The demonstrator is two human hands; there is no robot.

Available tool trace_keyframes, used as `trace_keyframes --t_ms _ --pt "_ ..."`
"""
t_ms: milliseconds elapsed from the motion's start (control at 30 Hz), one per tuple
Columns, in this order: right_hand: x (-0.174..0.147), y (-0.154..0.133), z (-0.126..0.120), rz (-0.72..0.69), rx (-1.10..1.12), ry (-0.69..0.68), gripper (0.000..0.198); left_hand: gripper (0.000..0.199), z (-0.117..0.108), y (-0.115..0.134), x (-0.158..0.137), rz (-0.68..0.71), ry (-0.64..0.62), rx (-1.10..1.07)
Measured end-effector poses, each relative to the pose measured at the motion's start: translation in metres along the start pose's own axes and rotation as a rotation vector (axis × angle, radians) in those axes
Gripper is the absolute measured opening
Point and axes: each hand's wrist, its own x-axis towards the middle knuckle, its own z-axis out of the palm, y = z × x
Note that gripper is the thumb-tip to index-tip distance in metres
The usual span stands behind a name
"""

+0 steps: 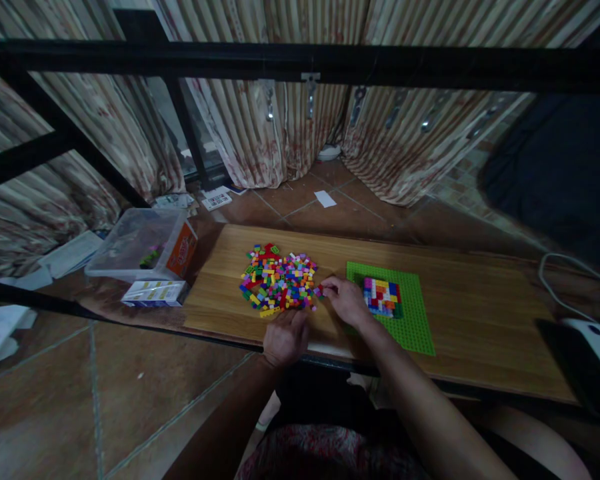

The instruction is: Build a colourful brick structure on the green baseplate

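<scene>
A heap of small multicoloured toy bricks (280,277) is spread on the wooden board. At its right edge, my right hand (347,300) is closed in a pinch, with a small purple-pink brick (320,291) at the fingertips. My left hand (286,339) rests at the near edge of the heap, back upward, fingers curled together; what they hold, if anything, is hidden. Right of my right hand lies a green studded baseplate (420,327). On it stands a block of joined bricks (383,297) in white, red, yellow, blue and purple.
Left of the wooden board (480,320) sit a clear plastic box (135,240) with an orange label and a small carton (155,293). A dark flat object (575,367) and a white device (597,343) are at the right end. A black metal bar (280,63) crosses above.
</scene>
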Motion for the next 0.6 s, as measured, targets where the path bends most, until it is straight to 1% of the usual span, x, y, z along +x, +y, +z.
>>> trace_keyframes --t_ms 200,400,600 --pt "0.0 -0.003 0.001 0.016 -0.043 0.013 0.021 0.014 0.0 0.0 0.0 0.001 0.0 0.01" --pt "0.012 -0.015 -0.001 0.059 -0.128 -0.057 0.016 0.016 -0.002 0.001 0.001 0.012 0.0 0.006" --pt "0.015 -0.021 0.0 0.109 -0.138 -0.039 0.012 0.018 -0.001 -0.002 0.002 0.026 0.047 0.028"
